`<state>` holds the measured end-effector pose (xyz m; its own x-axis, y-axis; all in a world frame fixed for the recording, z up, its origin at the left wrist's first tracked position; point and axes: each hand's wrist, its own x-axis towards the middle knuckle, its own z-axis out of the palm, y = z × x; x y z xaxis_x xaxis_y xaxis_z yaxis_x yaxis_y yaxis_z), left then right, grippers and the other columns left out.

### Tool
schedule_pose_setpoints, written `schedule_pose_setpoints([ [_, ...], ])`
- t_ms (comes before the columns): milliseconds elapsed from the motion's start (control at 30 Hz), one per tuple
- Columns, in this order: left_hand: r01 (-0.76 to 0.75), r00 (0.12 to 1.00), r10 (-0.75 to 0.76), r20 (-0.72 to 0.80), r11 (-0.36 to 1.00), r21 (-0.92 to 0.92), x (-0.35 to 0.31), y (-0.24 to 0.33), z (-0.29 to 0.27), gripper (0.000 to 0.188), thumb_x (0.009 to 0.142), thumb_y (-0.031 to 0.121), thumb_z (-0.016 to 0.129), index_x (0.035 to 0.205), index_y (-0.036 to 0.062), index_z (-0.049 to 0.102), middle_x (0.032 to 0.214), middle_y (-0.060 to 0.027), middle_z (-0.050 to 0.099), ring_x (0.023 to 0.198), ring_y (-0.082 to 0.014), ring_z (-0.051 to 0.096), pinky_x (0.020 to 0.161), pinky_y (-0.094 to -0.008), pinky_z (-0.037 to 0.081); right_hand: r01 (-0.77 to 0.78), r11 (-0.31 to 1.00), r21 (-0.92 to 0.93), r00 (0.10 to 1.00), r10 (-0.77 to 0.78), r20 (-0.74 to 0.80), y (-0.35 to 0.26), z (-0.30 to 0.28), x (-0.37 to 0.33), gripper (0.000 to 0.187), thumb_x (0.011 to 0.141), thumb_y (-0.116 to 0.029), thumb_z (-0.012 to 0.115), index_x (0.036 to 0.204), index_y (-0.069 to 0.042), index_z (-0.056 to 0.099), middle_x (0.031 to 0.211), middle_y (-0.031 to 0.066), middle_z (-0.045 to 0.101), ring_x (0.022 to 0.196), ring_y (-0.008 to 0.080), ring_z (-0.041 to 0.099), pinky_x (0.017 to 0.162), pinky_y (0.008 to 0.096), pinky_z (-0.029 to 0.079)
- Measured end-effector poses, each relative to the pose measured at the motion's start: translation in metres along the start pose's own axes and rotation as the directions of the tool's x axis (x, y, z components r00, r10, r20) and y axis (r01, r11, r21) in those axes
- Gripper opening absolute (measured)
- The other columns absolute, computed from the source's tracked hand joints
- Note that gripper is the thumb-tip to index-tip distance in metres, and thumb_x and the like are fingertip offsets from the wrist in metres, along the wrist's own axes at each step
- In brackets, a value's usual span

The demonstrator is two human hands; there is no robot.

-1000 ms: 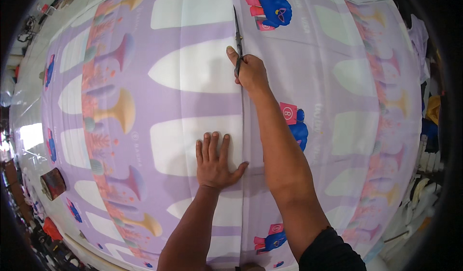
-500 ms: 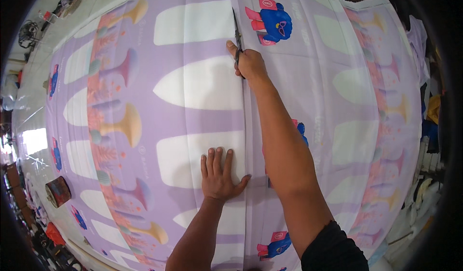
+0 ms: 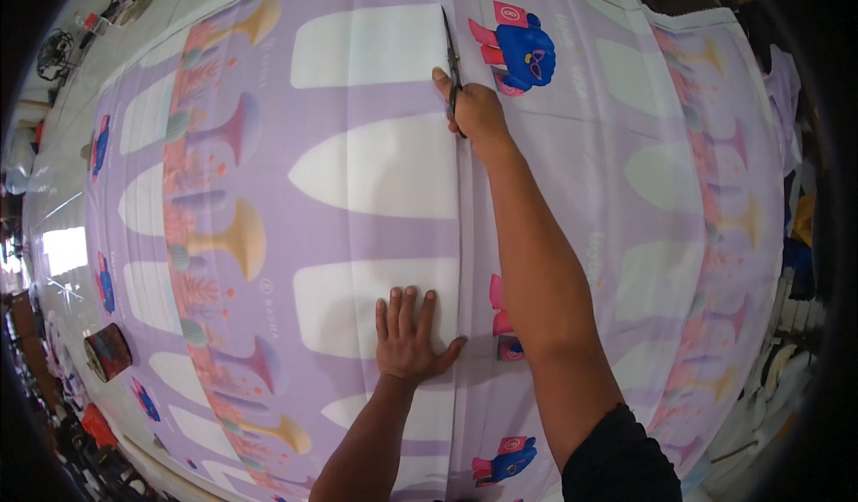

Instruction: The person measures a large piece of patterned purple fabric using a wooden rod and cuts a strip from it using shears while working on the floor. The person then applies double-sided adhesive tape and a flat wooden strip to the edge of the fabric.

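A wide sheet of purple printed fabric (image 3: 375, 238) lies spread before me, with white arch shapes, coral-like bands and blue cartoon figures. A seam or cut line runs away from me along its middle. My right hand (image 3: 477, 113) reaches far forward and grips black scissors (image 3: 453, 64), whose blades point away along this line. The blades look nearly closed. My left hand (image 3: 411, 337) lies flat on the fabric nearer to me, fingers spread, its thumb at the line. The fabric right of the line looks paler, and my right forearm covers part of it.
A dark reddish can-like block (image 3: 108, 353) stands on the sheet's left part. Shiny light table surface (image 3: 58, 207) shows beyond the left edge. Assorted clutter lines both sides, including a yellow item (image 3: 803, 219) and a hanging lilac cloth (image 3: 780, 100) at the right.
My right hand and the scissors have shifted slightly to the right in the picture. The left hand stays flat on the fabric, slightly lower in view. The whole view has shifted a little.
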<state>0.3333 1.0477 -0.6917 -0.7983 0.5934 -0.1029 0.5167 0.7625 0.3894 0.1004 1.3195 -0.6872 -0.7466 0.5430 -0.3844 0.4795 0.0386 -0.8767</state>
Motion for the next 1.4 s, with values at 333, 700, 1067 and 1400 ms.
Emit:
schedule_pose_setpoints([
  [333, -0.009, 1.0, 0.009, -0.018, 1.0, -0.01, 0.001, 0.0, 0.0, 0.091, 0.068, 0.06, 0.077, 0.138, 0.0098, 0.05, 0.14, -0.0214, 0.042, 0.14, -0.0412, 0.033, 0.116, -0.0593, 0.021, -0.009, 0.994, 0.105, 1.0, 0.006, 0.031, -0.014, -0.003, 0.043, 0.057, 0.08, -0.059, 0.075, 0.071, -0.007, 0.054, 0.058, 0.0014, 0.051, 0.048, 0.0115, 0.049, 0.047, 0.0258, 0.039],
  [700, -0.022, 0.999, 0.022, -0.027, 1.0, -0.016, 0.001, -0.001, 0.003, 0.091, 0.067, 0.059, 0.077, 0.138, 0.0106, 0.048, 0.14, -0.0201, 0.04, 0.138, -0.0422, 0.033, 0.115, -0.0607, 0.022, -0.042, 0.998, 0.055, 0.997, 0.039, 0.06, -0.032, -0.002, 0.075, 0.057, 0.08, -0.06, 0.075, 0.07, -0.008, 0.053, 0.059, 0.0001, 0.05, 0.048, 0.0112, 0.049, 0.046, 0.0261, 0.039],
  [1067, -0.035, 0.998, 0.035, -0.052, 0.999, -0.006, 0.001, -0.004, 0.008, 0.086, 0.068, 0.061, 0.075, 0.134, 0.0112, 0.053, 0.138, -0.0196, 0.043, 0.135, -0.0414, 0.038, 0.112, -0.061, 0.027, 0.032, 0.998, -0.057, 0.999, -0.033, -0.023, -0.028, 0.003, 0.11, 0.068, 0.082, -0.064, 0.068, 0.064, 0.0, 0.06, 0.057, 0.0083, 0.059, 0.05, 0.0187, 0.059, 0.05, 0.0334, 0.045],
  [1400, -0.026, 0.997, 0.025, -0.075, 1.0, -0.009, -0.002, -0.005, 0.009, 0.082, 0.068, 0.063, 0.075, 0.131, 0.013, 0.057, 0.138, -0.0183, 0.045, 0.134, -0.0401, 0.04, 0.111, -0.0608, 0.029, -0.05, 0.989, 0.14, 0.998, 0.042, 0.057, -0.066, 0.007, 0.156, 0.054, 0.077, -0.058, 0.078, 0.072, -0.009, 0.055, 0.06, -0.0013, 0.049, 0.047, 0.0107, 0.047, 0.046, 0.0249, 0.039],
])
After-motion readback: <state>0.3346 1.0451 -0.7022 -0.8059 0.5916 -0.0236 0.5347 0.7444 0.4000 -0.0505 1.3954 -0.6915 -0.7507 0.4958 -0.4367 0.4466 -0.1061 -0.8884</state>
